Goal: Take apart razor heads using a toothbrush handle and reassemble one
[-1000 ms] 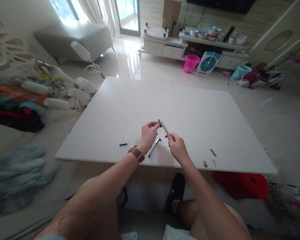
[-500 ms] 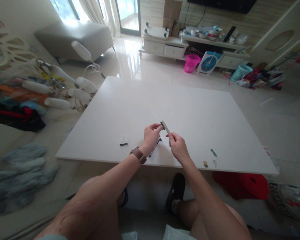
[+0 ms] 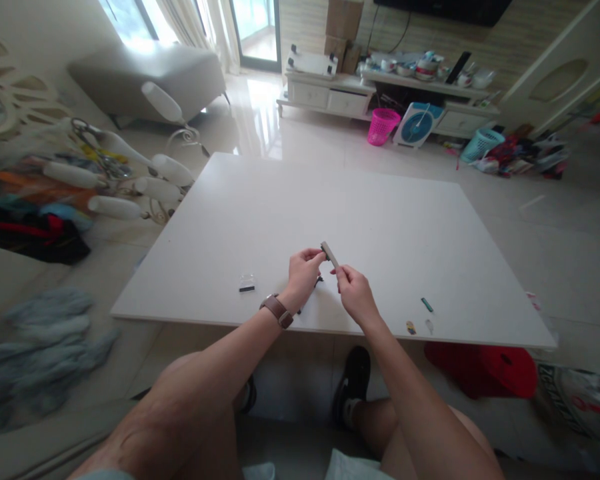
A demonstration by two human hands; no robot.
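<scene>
Over the near middle of the white table point(image 3: 330, 207), both hands are closed on one slim object. It is a flat greyish-tan bar point(image 3: 329, 254), tilted, with a small dark green piece point(image 3: 325, 249) at its far end. My left hand point(image 3: 304, 268) pinches the green piece between thumb and fingers. My right hand point(image 3: 351, 284) grips the bar's near end. Its exact kind is too small to tell. Under my left wrist lies a thin dark stick-like tool point(image 3: 319, 279), mostly hidden by the forearm.
On the table's left is a small clear case point(image 3: 247, 284) with a black strip. To the right lie a small green strip point(image 3: 427, 305), a yellow-and-dark scrap point(image 3: 411, 327) and a clear plastic bit point(image 3: 429, 326). A red stool-like thing point(image 3: 480, 370) stands below the near right edge.
Both hands keep almost the same place and grip. My left forearm now covers slightly more of the dark tool. The things on the table have not moved.
</scene>
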